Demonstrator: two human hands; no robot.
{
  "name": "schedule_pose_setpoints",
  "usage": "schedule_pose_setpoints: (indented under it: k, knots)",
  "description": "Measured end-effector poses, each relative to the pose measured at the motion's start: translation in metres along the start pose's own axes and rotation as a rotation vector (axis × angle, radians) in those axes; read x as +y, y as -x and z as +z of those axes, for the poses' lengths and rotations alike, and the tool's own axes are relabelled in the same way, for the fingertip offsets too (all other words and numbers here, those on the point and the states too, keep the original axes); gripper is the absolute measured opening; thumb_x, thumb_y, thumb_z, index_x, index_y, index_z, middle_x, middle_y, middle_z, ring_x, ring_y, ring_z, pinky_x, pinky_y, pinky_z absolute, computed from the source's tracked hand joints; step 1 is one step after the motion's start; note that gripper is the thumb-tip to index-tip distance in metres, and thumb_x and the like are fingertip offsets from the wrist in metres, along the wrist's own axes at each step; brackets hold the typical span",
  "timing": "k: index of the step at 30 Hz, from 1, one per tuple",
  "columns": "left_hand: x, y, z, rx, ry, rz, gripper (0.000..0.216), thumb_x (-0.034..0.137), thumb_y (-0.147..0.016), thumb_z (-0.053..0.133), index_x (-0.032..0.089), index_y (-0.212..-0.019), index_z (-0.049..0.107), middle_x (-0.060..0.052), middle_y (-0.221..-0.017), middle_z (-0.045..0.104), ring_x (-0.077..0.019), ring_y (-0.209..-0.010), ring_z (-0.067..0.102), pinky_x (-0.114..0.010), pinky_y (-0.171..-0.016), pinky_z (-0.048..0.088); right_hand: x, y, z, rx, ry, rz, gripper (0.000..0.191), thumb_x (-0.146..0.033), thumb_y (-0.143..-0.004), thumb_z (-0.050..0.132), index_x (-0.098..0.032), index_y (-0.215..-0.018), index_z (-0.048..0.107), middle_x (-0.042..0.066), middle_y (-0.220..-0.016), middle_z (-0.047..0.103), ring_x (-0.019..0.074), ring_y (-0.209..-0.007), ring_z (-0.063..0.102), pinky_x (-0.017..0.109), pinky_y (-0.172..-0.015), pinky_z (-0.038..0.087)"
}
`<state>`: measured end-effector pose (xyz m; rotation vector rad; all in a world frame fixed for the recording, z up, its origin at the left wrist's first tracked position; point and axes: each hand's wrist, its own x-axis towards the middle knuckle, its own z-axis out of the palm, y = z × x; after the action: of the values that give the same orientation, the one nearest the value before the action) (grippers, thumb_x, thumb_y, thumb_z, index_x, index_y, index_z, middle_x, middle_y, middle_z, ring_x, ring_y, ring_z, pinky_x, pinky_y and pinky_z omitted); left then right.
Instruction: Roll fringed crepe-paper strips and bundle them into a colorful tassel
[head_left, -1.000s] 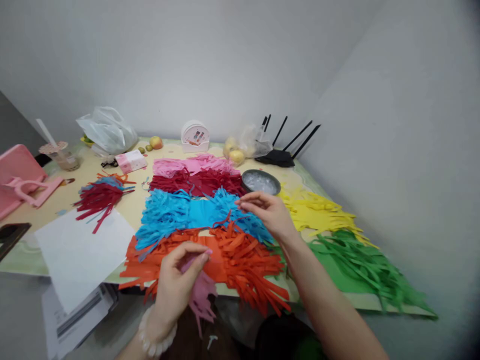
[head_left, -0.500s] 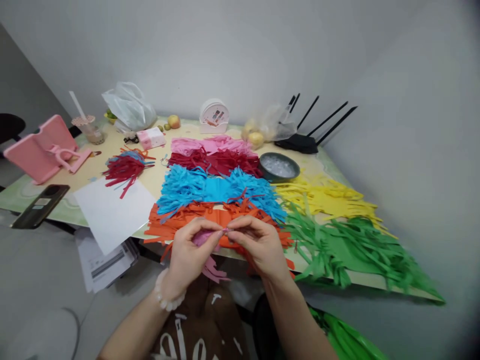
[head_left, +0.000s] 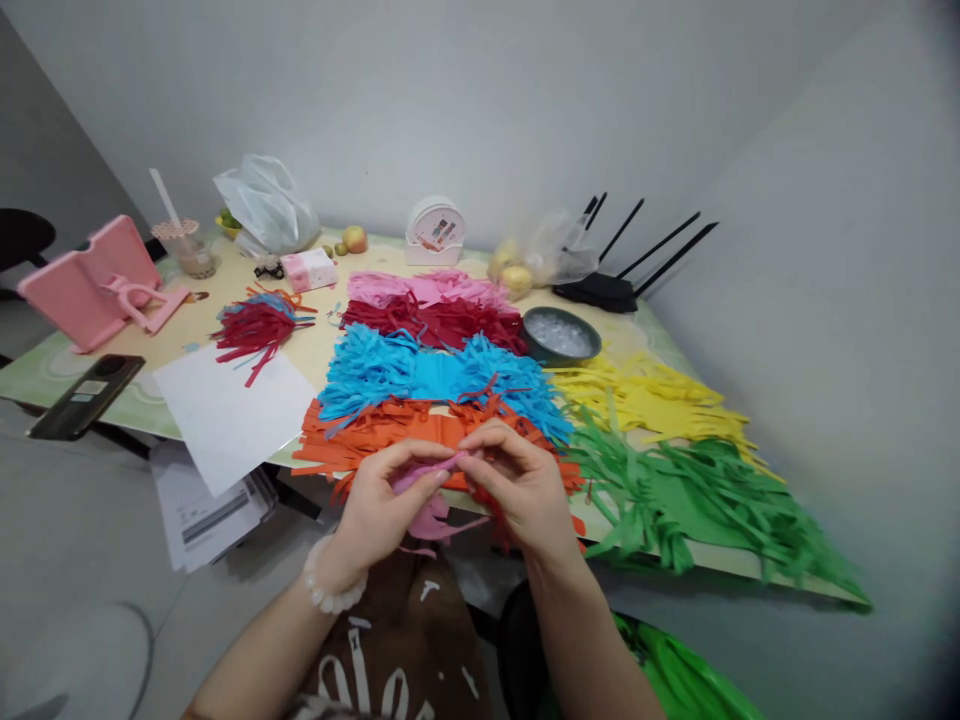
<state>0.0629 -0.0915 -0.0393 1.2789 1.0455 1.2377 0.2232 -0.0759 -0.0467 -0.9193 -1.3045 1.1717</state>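
Observation:
My left hand (head_left: pixel 386 500) and my right hand (head_left: pixel 521 485) meet just in front of the table's near edge. Both pinch a small piece of pink fringed paper (head_left: pixel 429 515), whose strips hang down between them. Right behind my hands lies orange fringed paper (head_left: pixel 375 430). Farther back lie blue fringed paper (head_left: pixel 427 375), dark red fringed paper (head_left: pixel 442 322) and pink fringed paper (head_left: pixel 427 288). Green fringed paper (head_left: pixel 697 490) and yellow fringed paper (head_left: pixel 645 395) lie to the right.
A grey bowl (head_left: pixel 561 335) sits right of the dark red paper. A white sheet (head_left: pixel 229 410), a bundle of red and blue strips (head_left: pixel 255 325), a black phone (head_left: pixel 86 395) and a pink stand (head_left: pixel 90 285) lie on the left. Bags, fruit and a black router (head_left: pixel 607 290) line the wall.
My right hand came back from the blue paper to my left hand, and now both pinch the pink piece. The view tilted so more of the table's left side shows.

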Motion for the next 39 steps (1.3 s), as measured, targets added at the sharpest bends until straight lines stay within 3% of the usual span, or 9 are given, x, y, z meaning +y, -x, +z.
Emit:
schedule_pose_setpoints:
  k: [7,12,16,28,30,32,36,37,39]
  knots:
    - [-0.006,0.003,0.004,0.126,0.055,-0.071,0.013,0.022,-0.077,0.075,0.016,-0.088,0.075,-0.007,-0.087,0.079,-0.0212,-0.082,0.076,-0.028,-0.077,0.061,-0.002,0.003,-0.004,-0.099,0.122,-0.059,0.007,-0.028,-0.083,0.08,-0.025,-0.087,0.075,0.001,-0.085,0.064,0.0153,-0.076,0.059,0.024,-0.066,0.047]
    - [-0.004,-0.001,0.0,-0.009,0.057,-0.075,0.02,0.022,-0.074,0.077,0.016,-0.093,0.077,-0.008,-0.092,0.079,-0.0221,-0.085,0.075,-0.029,-0.079,0.06,-0.012,0.0,-0.009,-0.109,0.236,-0.125,0.006,-0.026,-0.087,0.075,-0.023,-0.082,0.075,0.002,-0.08,0.066,0.0165,-0.076,0.061,0.026,-0.068,0.048]
    - [-0.004,-0.006,-0.005,-0.062,0.043,-0.093,0.015,0.03,-0.075,0.078,0.015,-0.079,0.077,-0.008,-0.079,0.078,-0.0202,-0.074,0.072,-0.028,-0.072,0.057,-0.021,-0.004,-0.008,-0.14,0.315,-0.131,0.011,-0.031,-0.088,0.074,-0.024,-0.081,0.077,0.003,-0.079,0.067,0.0183,-0.074,0.062,0.028,-0.065,0.05]
    - [-0.023,-0.001,0.0,-0.041,0.539,-0.305,0.031,0.04,-0.069,0.081,0.015,-0.07,0.062,-0.001,-0.063,0.065,-0.0112,-0.055,0.058,-0.023,-0.059,0.047,-0.018,-0.013,0.015,0.069,0.356,-0.241,0.013,-0.024,-0.088,0.07,-0.024,-0.075,0.071,0.001,-0.071,0.062,0.016,-0.064,0.058,0.025,-0.056,0.046]
    - [-0.018,-0.001,-0.025,-0.024,0.463,-0.319,0.032,0.043,-0.071,0.078,0.016,-0.069,0.061,-0.001,-0.061,0.064,-0.0107,-0.052,0.055,-0.022,-0.056,0.044,-0.014,-0.01,0.016,0.054,0.334,-0.23,0.008,-0.026,-0.089,0.069,-0.025,-0.082,0.074,0.002,-0.074,0.064,0.0162,-0.066,0.059,0.025,-0.059,0.049]
    - [-0.006,-0.008,-0.076,0.107,0.221,-0.277,0.031,0.045,-0.073,0.075,0.017,-0.07,0.063,-0.001,-0.064,0.065,-0.0108,-0.051,0.053,-0.023,-0.053,0.041,-0.008,-0.005,0.01,0.039,0.274,-0.187,0.012,-0.029,-0.09,0.068,-0.027,-0.1,0.075,0.003,-0.081,0.067,0.017,-0.069,0.063,0.025,-0.06,0.052]
    - [0.033,-0.05,-0.206,0.672,-0.683,0.142,0.026,0.042,-0.079,0.067,0.018,-0.089,0.07,-0.006,-0.091,0.071,-0.0214,-0.083,0.062,-0.032,-0.079,0.047,0.006,0.002,-0.011,0.077,0.25,-0.122,0.018,-0.037,-0.09,0.069,-0.028,-0.104,0.076,0.004,-0.084,0.071,0.018,-0.07,0.069,0.022,-0.058,0.056]
    - [0.04,-0.066,-0.23,0.71,-0.932,0.205,0.025,0.039,-0.082,0.064,0.017,-0.091,0.07,-0.009,-0.097,0.071,-0.0252,-0.093,0.061,-0.037,-0.089,0.045,0.009,0.003,-0.015,0.096,0.27,-0.124,0.017,-0.039,-0.09,0.069,-0.027,-0.099,0.077,0.005,-0.084,0.072,0.0187,-0.07,0.07,0.022,-0.059,0.057]
    - [0.044,-0.102,-0.255,0.589,-1.262,0.217,0.025,0.034,-0.086,0.059,0.014,-0.093,0.072,-0.013,-0.107,0.07,-0.0299,-0.109,0.057,-0.045,-0.103,0.036,0.014,0.002,-0.017,0.124,0.302,-0.13,0.019,-0.043,-0.089,0.069,-0.027,-0.094,0.078,0.006,-0.083,0.073,0.0206,-0.071,0.071,0.023,-0.06,0.059]
